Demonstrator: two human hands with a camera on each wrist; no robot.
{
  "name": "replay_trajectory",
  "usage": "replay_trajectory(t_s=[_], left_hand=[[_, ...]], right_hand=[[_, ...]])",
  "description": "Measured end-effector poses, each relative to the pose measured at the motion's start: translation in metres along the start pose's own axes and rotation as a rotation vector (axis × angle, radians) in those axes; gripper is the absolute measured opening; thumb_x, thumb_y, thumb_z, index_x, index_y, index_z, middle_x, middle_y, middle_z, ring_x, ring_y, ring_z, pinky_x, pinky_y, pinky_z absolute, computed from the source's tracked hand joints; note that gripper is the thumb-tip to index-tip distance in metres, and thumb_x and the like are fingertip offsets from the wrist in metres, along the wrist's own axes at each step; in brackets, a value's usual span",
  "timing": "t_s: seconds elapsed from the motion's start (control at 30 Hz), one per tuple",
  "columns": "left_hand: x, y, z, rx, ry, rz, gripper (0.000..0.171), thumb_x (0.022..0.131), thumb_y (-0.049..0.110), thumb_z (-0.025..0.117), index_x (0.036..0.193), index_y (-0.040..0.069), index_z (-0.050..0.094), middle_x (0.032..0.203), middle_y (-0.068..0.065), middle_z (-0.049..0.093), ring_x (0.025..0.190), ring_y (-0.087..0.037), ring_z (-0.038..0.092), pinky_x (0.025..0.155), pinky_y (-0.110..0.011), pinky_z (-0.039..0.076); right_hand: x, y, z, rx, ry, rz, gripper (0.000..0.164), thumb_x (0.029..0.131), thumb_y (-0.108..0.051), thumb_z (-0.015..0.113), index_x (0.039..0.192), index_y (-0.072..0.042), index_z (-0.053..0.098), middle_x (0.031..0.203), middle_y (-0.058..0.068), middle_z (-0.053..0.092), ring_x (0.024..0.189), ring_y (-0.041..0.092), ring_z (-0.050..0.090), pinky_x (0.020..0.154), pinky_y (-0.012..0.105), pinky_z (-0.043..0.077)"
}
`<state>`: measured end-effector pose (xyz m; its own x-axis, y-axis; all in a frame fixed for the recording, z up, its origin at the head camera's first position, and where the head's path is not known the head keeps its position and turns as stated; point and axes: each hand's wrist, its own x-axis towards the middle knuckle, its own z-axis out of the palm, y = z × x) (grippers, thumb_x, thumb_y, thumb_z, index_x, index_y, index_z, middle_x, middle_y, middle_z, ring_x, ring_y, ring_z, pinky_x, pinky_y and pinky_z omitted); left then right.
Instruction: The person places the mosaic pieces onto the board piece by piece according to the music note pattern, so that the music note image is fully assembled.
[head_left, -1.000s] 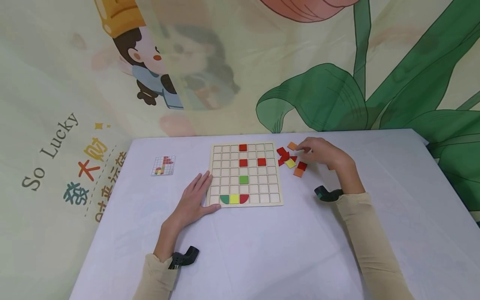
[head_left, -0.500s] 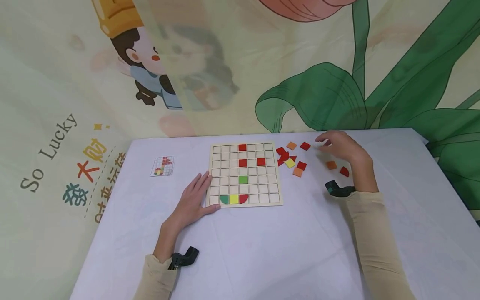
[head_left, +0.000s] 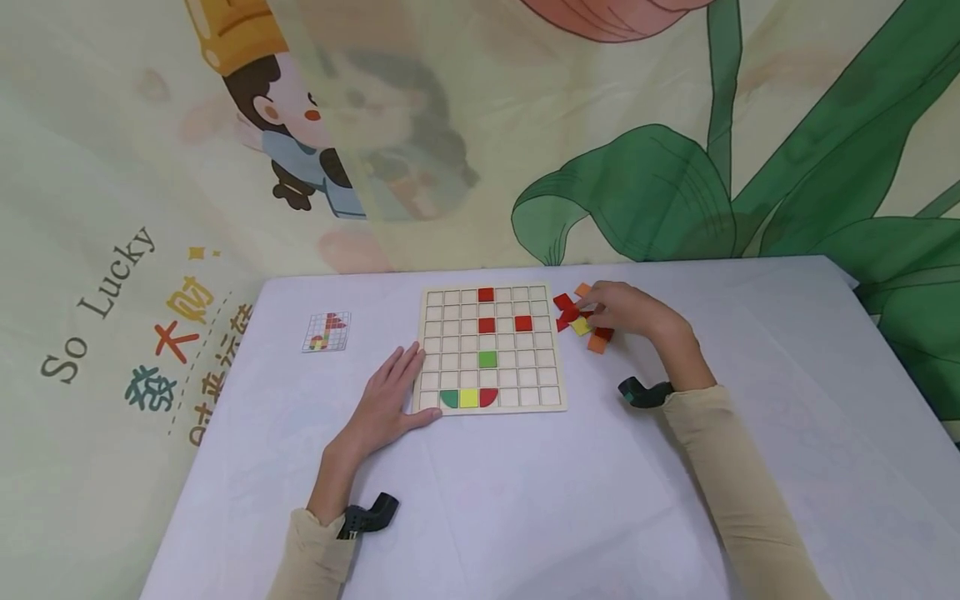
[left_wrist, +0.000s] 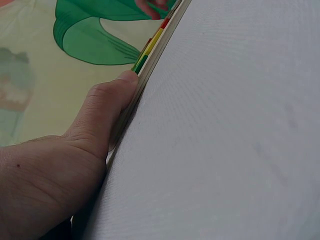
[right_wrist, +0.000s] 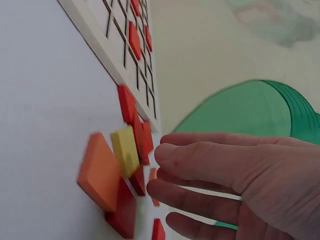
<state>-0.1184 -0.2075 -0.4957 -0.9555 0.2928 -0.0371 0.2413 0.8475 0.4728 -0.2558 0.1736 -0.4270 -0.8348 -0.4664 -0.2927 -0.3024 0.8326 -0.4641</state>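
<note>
A square gridded board (head_left: 525, 359) lies on the table with several coloured tiles in its cells. My left hand (head_left: 386, 404) rests along the board's left side, fingers straight, the thumb (left_wrist: 107, 102) at its front corner. Over the loose tiles right of the board is my right hand (head_left: 633, 310). In the right wrist view its thumb and fingers are loosely bent and apart, with no tile seen between them. Closest to the fingertips are a yellow tile (right_wrist: 125, 151), red tiles (right_wrist: 126, 105) and an orange tile (right_wrist: 99, 171). The right hand and wrist hide some table behind them.
A small printed card (head_left: 326, 332) with a coloured grid pattern lies left of the board. A white cloth (head_left: 487, 500) covers the table. Behind the far edge hangs a patterned backdrop (head_left: 630, 196).
My right hand swung right, away from the tile pile, uncovering several tiles, then came back left over the pile. The left hand and the board stay as they were.
</note>
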Motion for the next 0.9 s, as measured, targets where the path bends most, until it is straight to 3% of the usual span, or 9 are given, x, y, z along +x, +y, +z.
replay_trajectory(t_s=[0.13,0.3,0.5,0.63,0.77,0.9], left_hand=[[0.001,0.0,0.0,0.004,0.001,0.002,0.096,0.083,0.051,0.07,0.155,0.012,0.021,0.164,-0.007,0.017,0.152,-0.032,0.009,0.119,-0.059,0.017],[0.002,0.0,-0.001,0.007,-0.007,-0.009,0.096,0.083,0.051,0.07,0.155,0.012,0.021,0.164,-0.007,0.016,0.152,-0.031,0.008,0.119,-0.059,0.017],[0.003,0.0,-0.001,0.007,-0.008,-0.008,0.096,0.082,0.052,0.07,0.156,0.013,0.021,0.164,-0.007,0.016,0.152,-0.031,0.008,0.119,-0.059,0.017],[0.002,0.0,0.0,0.008,-0.007,-0.008,0.096,0.082,0.052,0.07,0.155,0.013,0.022,0.164,-0.007,0.016,0.152,-0.031,0.009,0.119,-0.059,0.017],[0.001,-0.001,0.0,0.012,-0.003,-0.005,0.096,0.082,0.052,0.07,0.155,0.012,0.022,0.164,-0.007,0.017,0.152,-0.031,0.009,0.119,-0.059,0.018],[0.001,-0.001,0.0,0.018,0.0,-0.002,0.096,0.082,0.051,0.071,0.155,0.012,0.022,0.164,-0.007,0.017,0.152,-0.031,0.009,0.119,-0.059,0.018]], right_hand=[[0.005,-0.004,0.008,-0.044,0.005,-0.039,0.031,0.091,-0.008,0.064,0.122,-0.006,0.068,0.119,0.017,0.058,0.099,0.026,0.055,0.084,0.036,0.054],[0.006,-0.009,0.013,-0.117,0.063,-0.025,0.023,0.091,-0.005,0.064,0.112,-0.003,0.072,0.129,0.017,0.055,0.111,0.031,0.055,0.092,0.044,0.053],[0.007,-0.017,0.017,-0.256,0.123,-0.057,0.016,0.09,-0.003,0.062,0.1,-0.001,0.074,0.123,0.014,0.062,0.114,0.03,0.057,0.089,0.043,0.055],[0.009,-0.021,0.02,-0.354,0.154,-0.113,0.014,0.092,-0.003,0.06,0.095,-0.005,0.073,0.109,0.009,0.068,0.105,0.025,0.06,0.079,0.037,0.057],[0.01,-0.021,0.022,-0.335,0.157,-0.133,0.014,0.091,-0.006,0.063,0.1,-0.008,0.073,0.101,0.006,0.068,0.095,0.021,0.058,0.075,0.036,0.056],[0.008,-0.02,0.022,-0.263,0.126,-0.107,0.023,0.088,-0.008,0.069,0.111,-0.009,0.073,0.106,0.007,0.066,0.094,0.021,0.061,0.081,0.037,0.056]])
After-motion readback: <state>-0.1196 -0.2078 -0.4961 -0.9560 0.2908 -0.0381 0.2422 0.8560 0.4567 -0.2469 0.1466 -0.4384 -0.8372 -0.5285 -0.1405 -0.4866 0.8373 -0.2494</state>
